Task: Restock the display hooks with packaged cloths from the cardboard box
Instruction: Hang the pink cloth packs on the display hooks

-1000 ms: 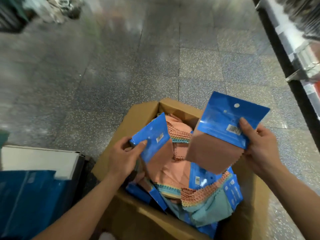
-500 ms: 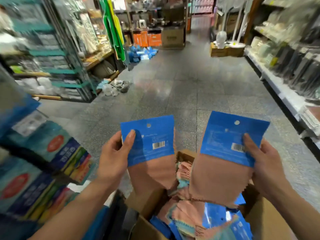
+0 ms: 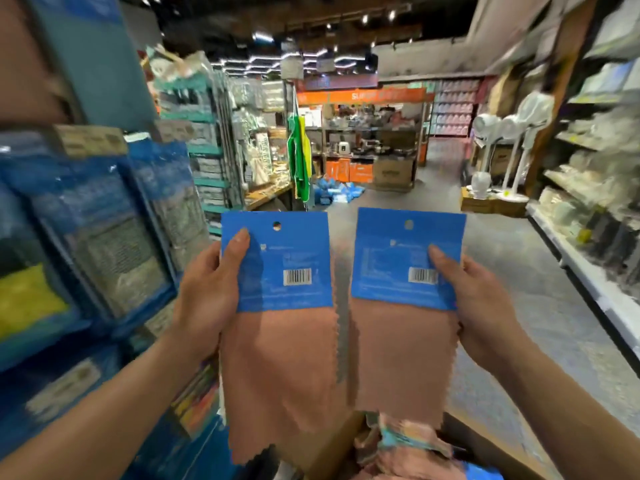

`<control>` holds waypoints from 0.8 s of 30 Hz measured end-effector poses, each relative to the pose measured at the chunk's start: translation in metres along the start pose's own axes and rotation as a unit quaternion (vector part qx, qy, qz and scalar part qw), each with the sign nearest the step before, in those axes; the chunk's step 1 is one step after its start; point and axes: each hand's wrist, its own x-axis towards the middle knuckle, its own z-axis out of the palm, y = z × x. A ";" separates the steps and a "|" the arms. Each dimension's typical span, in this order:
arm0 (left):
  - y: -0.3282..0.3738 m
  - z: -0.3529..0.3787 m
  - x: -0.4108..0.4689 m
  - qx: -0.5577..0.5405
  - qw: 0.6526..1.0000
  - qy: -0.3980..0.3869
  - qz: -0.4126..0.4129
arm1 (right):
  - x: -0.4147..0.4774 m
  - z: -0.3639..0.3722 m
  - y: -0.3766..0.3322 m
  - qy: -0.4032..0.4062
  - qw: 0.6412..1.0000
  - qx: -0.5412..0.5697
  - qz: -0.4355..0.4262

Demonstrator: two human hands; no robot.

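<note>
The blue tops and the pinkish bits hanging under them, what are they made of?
Each blue header card looks like stiff printed card, flat, matte, with a punched hang hole and a barcode; it could be coated. The pinkish cloth looks like soft fabric, probably microfibre: it hangs limp and its edges are zigzag cut.

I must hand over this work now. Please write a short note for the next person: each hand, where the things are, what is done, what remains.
Left hand grips one packaged cloth by its blue card.
Right hand grips a second packaged cloth the same way.
Both packs are upright, side by side, not touching, above the cardboard box, which holds more cloths.
Done: two packs out of the box.
Remaining: hang both by their holes on the display at the left; its hooks are blurred.
</note>
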 end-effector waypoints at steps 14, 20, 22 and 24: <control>0.128 -0.164 -0.051 -0.032 0.991 0.092 0.091 | -0.052 0.163 -0.083 -0.157 0.985 0.055 -0.042; 0.162 -0.204 -0.060 -0.031 0.977 0.160 0.134 | -0.058 0.216 -0.099 -0.232 0.969 0.067 -0.045; 0.173 -0.212 -0.061 -0.026 0.973 0.177 0.148 | -0.057 0.229 -0.108 -0.261 0.961 0.088 -0.034; 0.183 -0.217 -0.061 -0.016 0.970 0.186 0.154 | -0.053 0.240 -0.117 -0.281 0.954 0.098 -0.030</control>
